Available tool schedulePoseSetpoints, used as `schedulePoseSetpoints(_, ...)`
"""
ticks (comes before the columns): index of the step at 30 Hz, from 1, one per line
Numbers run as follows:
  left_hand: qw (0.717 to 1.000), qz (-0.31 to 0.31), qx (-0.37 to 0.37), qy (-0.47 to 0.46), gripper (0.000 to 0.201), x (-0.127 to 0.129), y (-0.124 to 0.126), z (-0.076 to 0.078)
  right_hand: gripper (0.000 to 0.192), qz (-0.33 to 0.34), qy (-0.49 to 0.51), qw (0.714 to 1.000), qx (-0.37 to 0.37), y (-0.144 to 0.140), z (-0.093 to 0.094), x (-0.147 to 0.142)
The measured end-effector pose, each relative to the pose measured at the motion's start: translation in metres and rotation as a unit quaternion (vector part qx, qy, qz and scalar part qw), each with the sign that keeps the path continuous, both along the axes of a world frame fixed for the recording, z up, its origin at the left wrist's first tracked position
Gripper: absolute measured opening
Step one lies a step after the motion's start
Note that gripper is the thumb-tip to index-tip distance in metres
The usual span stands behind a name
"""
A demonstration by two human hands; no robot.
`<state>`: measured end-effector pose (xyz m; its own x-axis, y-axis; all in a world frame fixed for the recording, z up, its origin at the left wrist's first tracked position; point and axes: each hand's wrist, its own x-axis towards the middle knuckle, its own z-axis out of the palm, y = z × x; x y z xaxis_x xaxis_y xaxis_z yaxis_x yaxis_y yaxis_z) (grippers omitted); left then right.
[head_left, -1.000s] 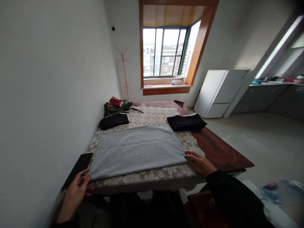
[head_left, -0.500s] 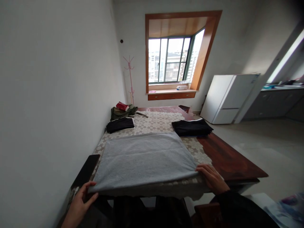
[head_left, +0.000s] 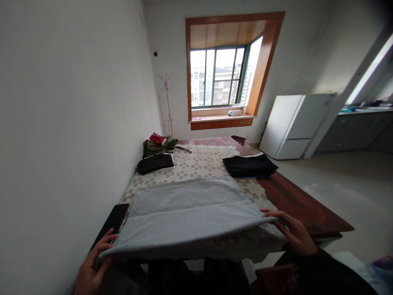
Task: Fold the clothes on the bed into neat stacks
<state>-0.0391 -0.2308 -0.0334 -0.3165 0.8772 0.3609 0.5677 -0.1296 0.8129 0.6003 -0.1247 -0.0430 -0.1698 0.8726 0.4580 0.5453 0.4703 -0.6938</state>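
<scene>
A grey cloth (head_left: 187, 213) is spread across the near part of the table, with a fold line running across its middle. Its near edge is raised and stretched between my hands. My left hand (head_left: 95, 258) pinches the near left corner, close to a dark phone-like slab (head_left: 112, 223). At the near right corner, my right hand (head_left: 293, 231) grips the cloth between thumb and fingers. Beyond the cloth lie a folded black cloth (head_left: 155, 163) on the left and a stack of folded black cloth (head_left: 250, 164) on the right.
A patterned lace tablecloth (head_left: 202, 159) covers much of the reddish wooden table (head_left: 307, 205). An olive bag (head_left: 158, 145) with a red packet (head_left: 158, 138) lies at the back left against the wall. A pink coat stand (head_left: 167, 102) and a white fridge (head_left: 296, 127) stand farther off.
Both hands have drawn the cloth's near edge toward me and apart. The far edge has slid slightly nearer, and the fold line across the cloth has shifted toward me.
</scene>
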Motion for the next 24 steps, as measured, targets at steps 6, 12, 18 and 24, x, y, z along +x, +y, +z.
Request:
schedulePoseSetpoints(6, 0.997, 0.064, -0.027, -0.043, 0.041, 0.007, 0.066, 0.042, 0.031, -0.11, 0.043, 0.993, 0.029, 0.064, 0.048, -0.02)
schedulePoseSetpoints(12, 0.95, 0.208, -0.154, 0.177, 0.036, 0.023, 0.18, 0.06, 0.033, -0.227, -0.107, 0.966, -0.057, 0.175, 0.067, -0.073)
schedulePoseSetpoints(18, 0.926, 0.2, -0.21, 0.242, 0.036, 0.041, 0.234, 0.033, 0.03, -0.269, -0.211, 0.93, -0.133, 0.213, 0.032, -0.107)
schedulePoseSetpoints(24, 0.912, 0.165, -0.223, 0.302, 0.045, 0.04, 0.235, 0.015, 0.03, -0.242, -0.305, 0.908, -0.155, 0.222, 0.006, -0.103)
